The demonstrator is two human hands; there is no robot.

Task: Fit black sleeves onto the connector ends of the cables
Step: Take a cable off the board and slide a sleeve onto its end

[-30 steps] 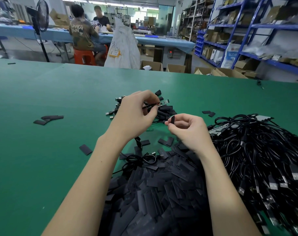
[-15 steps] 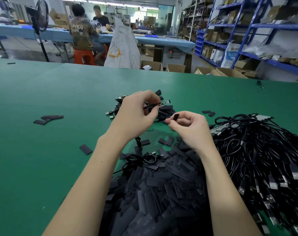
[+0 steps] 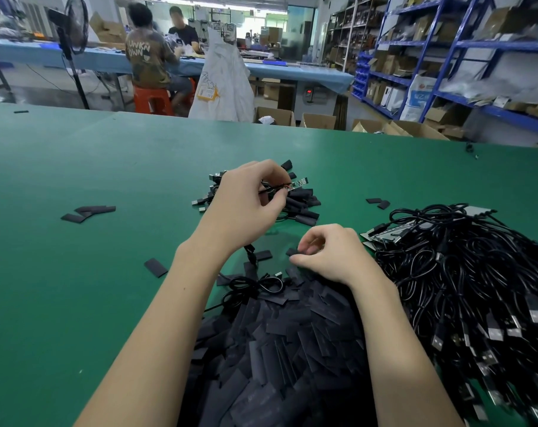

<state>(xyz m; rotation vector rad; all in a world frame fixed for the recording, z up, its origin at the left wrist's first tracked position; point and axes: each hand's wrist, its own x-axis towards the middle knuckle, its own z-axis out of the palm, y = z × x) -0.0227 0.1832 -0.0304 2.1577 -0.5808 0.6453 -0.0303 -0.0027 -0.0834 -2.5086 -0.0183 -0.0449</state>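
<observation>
The left hand pinches a cable's bare connector end above the finished bundle, while the right hand curls its fingers on a black sleeve at the sleeve pile's far edge, so picking seems in hand; next, lift and align it.

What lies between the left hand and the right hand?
In the head view, bare green table separates left hand from right hand.

left hand pinches a black cable with its bare connector board above the green table; right hand pinches a black sleeve at the sleeve pile, cable heap on the right
</observation>
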